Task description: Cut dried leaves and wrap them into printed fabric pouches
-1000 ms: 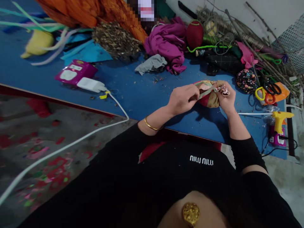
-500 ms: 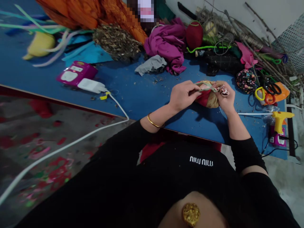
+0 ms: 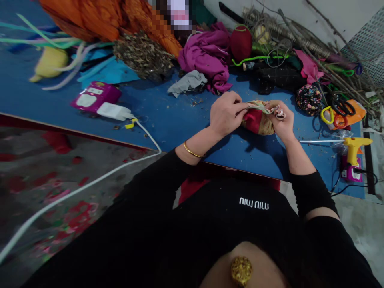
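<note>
Above the blue table (image 3: 168, 128), both hands hold a small red and tan cloth pouch (image 3: 253, 121) by its gathered top. My left hand (image 3: 225, 114) is closed, thumb and fingers pinching a pale, greenish strip of cloth (image 3: 255, 106) along the pouch's upper edge. On the pouch's other side, my right hand (image 3: 283, 122) is closed around the gathered neck. A ruffled pinkish end of cloth (image 3: 280, 113) sticks out between its fingers. The pouch's body bulges below the hands; what is inside is hidden.
Behind lie purple cloth (image 3: 207, 56), grey cloth (image 3: 188, 82), a bag of dry plant bits (image 3: 144, 56) and twigs (image 3: 330, 60). At right are scissors (image 3: 342, 106) and a yellow glue gun (image 3: 354, 148). A purple power socket (image 3: 96, 98) with a white cord (image 3: 99, 176) stands left.
My left hand has shifted slightly left along the top edge, and the strip looks stretched straighter between the hands. More of the pouch's red side shows. The view has moved a little.
</note>
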Demonstrator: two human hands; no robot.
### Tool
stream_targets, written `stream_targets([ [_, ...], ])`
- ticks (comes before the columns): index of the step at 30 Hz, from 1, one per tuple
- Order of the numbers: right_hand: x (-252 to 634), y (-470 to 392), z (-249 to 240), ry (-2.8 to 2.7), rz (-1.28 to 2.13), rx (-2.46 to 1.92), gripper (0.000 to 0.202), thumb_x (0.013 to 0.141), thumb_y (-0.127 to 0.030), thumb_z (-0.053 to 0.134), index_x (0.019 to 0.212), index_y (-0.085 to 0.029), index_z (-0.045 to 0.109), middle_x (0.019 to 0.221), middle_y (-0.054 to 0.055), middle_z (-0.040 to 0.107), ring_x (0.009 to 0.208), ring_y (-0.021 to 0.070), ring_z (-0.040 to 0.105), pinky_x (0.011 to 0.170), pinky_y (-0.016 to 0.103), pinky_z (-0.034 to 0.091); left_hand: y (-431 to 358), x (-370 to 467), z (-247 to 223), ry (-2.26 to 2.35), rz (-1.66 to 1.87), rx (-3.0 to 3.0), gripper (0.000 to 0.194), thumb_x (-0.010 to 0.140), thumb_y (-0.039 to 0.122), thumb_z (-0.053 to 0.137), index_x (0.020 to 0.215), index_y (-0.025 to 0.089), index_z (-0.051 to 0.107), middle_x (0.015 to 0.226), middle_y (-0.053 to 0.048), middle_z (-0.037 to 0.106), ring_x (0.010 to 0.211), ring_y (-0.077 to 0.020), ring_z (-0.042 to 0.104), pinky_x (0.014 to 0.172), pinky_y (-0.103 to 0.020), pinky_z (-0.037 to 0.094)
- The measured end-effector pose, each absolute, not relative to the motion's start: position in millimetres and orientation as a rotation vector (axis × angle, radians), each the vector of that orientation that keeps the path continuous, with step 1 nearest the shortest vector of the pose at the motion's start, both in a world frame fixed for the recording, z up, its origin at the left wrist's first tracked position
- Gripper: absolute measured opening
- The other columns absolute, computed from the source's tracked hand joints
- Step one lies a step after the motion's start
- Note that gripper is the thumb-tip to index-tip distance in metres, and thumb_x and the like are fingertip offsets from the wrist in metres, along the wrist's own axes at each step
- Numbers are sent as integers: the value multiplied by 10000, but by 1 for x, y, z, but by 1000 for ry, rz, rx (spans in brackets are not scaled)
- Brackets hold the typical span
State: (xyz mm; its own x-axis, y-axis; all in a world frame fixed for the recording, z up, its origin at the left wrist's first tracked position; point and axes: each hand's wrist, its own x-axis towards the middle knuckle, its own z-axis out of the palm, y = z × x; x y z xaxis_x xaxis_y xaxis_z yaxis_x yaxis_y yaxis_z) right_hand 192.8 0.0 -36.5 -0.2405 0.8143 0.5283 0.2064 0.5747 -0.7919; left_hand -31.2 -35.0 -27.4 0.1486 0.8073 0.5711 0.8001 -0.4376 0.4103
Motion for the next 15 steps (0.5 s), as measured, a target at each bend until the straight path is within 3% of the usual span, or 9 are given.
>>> stream_targets([
  [3, 192, 0, -35, -1763, 713, -867, 207, 913, -477, 673, 887, -272, 686, 931, 27, 723, 958, 215, 692, 1013, 460, 570, -31, -32, -26, 1576, 1223, 2365, 247, 997, 358, 574, 1027, 288, 809, 1172, -70, 740, 1097, -279, 629, 977, -469, 505],
  [6, 192, -1, -34, -1763, 708, -895, 219, 913, -490, 663, 881, -273, 679, 939, 32, 728, 968, 218, 694, 1010, 458, 573, -27, -31, -25, 1488, 1211, 2351, 259, 1015, 367, 558, 1050, 290, 803, 1124, -50, 780, 1124, -274, 642, 1027, -480, 503],
  [12, 193, -2, -34, -1759, 695, -923, 204, 906, -474, 681, 903, -270, 683, 934, 27, 725, 963, 222, 691, 990, 460, 576, -28, -29, -21, 1551, 1349, 2177, 192, 978, 390, 644, 909, 266, 773, 988, -44, 777, 1022, -247, 695, 999, -453, 529],
  [15, 194, -2, -34, -1757, 690, -934, 207, 912, -476, 683, 917, -269, 684, 931, 19, 720, 952, 216, 684, 979, 448, 574, -26, -27, -16, 1541, 1333, 2109, 121, 938, 336, 687, 954, 231, 745, 979, -46, 756, 969, -228, 700, 940, -395, 543],
])
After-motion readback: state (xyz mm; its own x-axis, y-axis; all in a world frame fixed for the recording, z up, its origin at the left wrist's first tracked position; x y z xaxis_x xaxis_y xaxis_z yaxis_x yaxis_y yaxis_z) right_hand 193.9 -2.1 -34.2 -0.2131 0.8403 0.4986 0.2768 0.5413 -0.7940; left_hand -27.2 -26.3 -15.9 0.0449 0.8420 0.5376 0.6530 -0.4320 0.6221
